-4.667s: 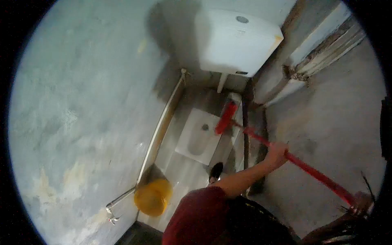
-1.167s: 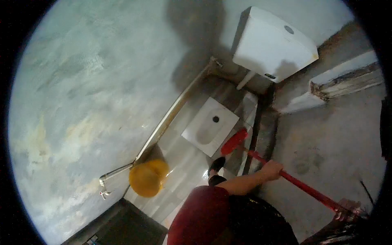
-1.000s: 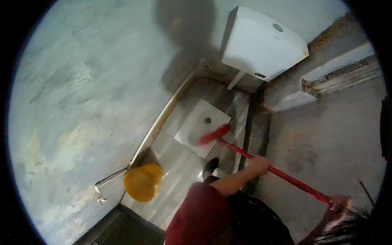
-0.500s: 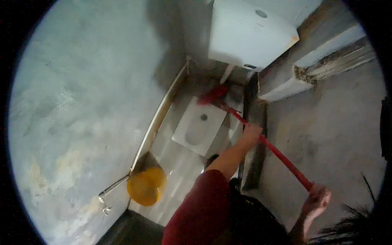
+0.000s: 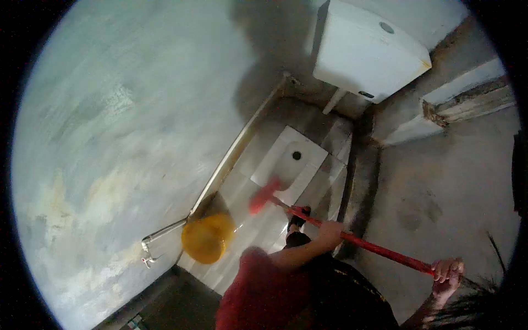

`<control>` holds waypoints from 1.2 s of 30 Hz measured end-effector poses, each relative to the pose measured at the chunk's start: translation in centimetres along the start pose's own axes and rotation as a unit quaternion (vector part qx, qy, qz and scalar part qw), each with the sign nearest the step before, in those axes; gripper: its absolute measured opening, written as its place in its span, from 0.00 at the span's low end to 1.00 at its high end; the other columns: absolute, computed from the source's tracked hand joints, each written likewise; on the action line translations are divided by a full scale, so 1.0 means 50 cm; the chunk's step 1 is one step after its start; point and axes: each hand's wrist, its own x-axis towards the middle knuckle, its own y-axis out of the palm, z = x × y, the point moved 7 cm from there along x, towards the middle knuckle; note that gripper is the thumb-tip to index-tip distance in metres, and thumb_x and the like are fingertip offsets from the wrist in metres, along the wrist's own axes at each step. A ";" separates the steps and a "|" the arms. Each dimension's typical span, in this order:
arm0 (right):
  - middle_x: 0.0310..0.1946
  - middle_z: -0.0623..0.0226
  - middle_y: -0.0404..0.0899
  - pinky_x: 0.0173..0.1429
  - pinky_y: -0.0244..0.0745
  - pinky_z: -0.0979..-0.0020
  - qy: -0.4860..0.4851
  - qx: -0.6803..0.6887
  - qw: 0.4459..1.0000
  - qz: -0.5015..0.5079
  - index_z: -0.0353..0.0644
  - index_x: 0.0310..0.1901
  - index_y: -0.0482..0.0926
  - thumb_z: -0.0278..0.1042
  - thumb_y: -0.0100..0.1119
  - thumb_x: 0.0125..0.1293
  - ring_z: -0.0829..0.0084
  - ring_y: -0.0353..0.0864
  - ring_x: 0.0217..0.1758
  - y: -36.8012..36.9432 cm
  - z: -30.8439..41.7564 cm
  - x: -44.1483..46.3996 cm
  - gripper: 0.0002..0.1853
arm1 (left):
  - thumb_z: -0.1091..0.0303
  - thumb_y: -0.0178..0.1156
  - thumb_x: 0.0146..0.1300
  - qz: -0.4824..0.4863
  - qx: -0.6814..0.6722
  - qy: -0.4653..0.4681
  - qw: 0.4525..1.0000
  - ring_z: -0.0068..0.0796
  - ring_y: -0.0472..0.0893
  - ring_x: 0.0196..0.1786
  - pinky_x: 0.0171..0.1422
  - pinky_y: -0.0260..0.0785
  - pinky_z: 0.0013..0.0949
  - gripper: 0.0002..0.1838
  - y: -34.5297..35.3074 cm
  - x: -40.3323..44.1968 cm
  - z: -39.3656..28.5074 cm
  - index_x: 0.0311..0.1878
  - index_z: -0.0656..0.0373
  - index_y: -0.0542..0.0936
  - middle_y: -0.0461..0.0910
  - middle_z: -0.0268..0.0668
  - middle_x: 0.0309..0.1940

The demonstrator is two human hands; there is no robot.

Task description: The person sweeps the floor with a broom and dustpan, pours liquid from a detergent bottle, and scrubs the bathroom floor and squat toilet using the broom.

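A red long-handled brush [image 5: 264, 196] crosses the lower middle, its bristle head, smeared by motion, over the near left edge of a white squat toilet [image 5: 283, 162] and the tiles beside it. My left hand [image 5: 330, 235] is closed round the middle of the handle. Farther right, near the handle's end, my right hand [image 5: 448, 274] grips it with its fingers wrapped round. The handle passes just over a foot in a dark shoe [image 5: 298, 217].
A yellow bucket [image 5: 208, 238] stands on the tiled floor by the left wall, near a tap [image 5: 147, 258]. A white cistern [image 5: 371, 52] hangs on the back wall. A raised ledge [image 5: 363, 187] runs along the right side. A dark doorway floor lies at the bottom left.
The brush head has come from the far end of the toilet back to its near left edge. Both hands moved down with the handle, still gripping it. The camera view has turned.
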 end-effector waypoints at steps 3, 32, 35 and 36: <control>0.12 0.74 0.65 0.24 0.66 0.71 0.070 0.045 0.993 0.083 0.46 0.28 0.68 0.36 0.57 0.62 0.78 0.63 0.12 -0.013 -0.031 0.014 0.10 | 0.53 0.63 0.50 -0.238 -0.025 0.031 0.970 0.46 0.76 0.31 0.38 0.61 0.46 0.16 -0.043 -0.065 0.055 0.24 0.57 0.75 0.75 0.41 0.23; 0.15 0.68 0.69 0.28 0.67 0.67 -0.050 -0.174 0.940 0.288 0.37 0.31 0.70 0.27 0.46 0.62 0.73 0.67 0.17 0.245 -0.184 0.144 0.04 | 0.64 0.65 0.45 -0.500 -0.206 -0.053 0.840 0.49 0.73 0.29 0.35 0.61 0.46 0.12 -0.189 -0.074 0.341 0.20 0.57 0.71 0.71 0.43 0.20; 0.16 0.71 0.66 0.27 0.65 0.68 -0.036 -0.234 0.955 0.181 0.43 0.27 0.66 0.32 0.47 0.64 0.76 0.64 0.17 0.218 -0.122 0.158 0.07 | 0.64 0.65 0.44 -0.476 -0.082 0.039 0.874 0.49 0.72 0.32 0.39 0.61 0.45 0.12 -0.245 0.066 0.243 0.24 0.56 0.71 0.71 0.40 0.24; 0.17 0.73 0.64 0.25 0.64 0.70 -0.024 -0.062 0.991 0.120 0.49 0.24 0.64 0.36 0.47 0.65 0.78 0.63 0.17 0.228 -0.096 0.165 0.12 | 0.63 0.65 0.45 -0.441 -0.075 0.089 0.890 0.49 0.72 0.32 0.39 0.61 0.45 0.12 -0.265 0.106 0.204 0.24 0.56 0.70 0.72 0.41 0.24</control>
